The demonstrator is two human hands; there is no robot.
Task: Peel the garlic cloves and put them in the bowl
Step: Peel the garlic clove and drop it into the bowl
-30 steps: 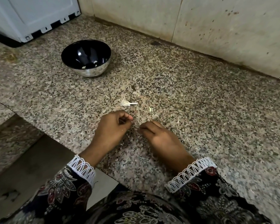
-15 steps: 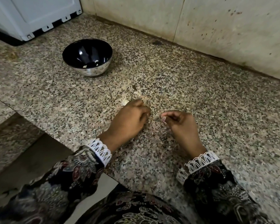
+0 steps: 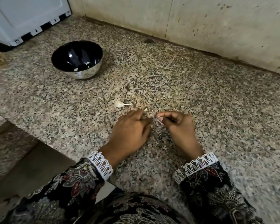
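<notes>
A steel bowl [image 3: 89, 73] with a dark inside stands at the back left of the granite counter [image 3: 200, 97], with a few pale peeled cloves [image 3: 87, 63] in it. My right hand [image 3: 181, 128] pinches a small pale garlic clove [image 3: 160, 120] between thumb and forefinger. My left hand [image 3: 131, 131] lies palm down just left of it, fingers bent toward the clove; its fingertips are hidden. A white garlic piece with a stem [image 3: 120, 104] lies beyond my left hand.
Small scraps of garlic and skin [image 3: 145, 109] dot the counter beyond my hands. A white appliance [image 3: 27, 16] stands at the back left, a stained wall [image 3: 217, 29] runs along the back, and the counter's edge [image 3: 44, 139] drops off at the left.
My left hand has drawn back a little toward me, uncovering the stemmed garlic piece. My right hand moved forward earlier and now stays put, still pinching the clove.
</notes>
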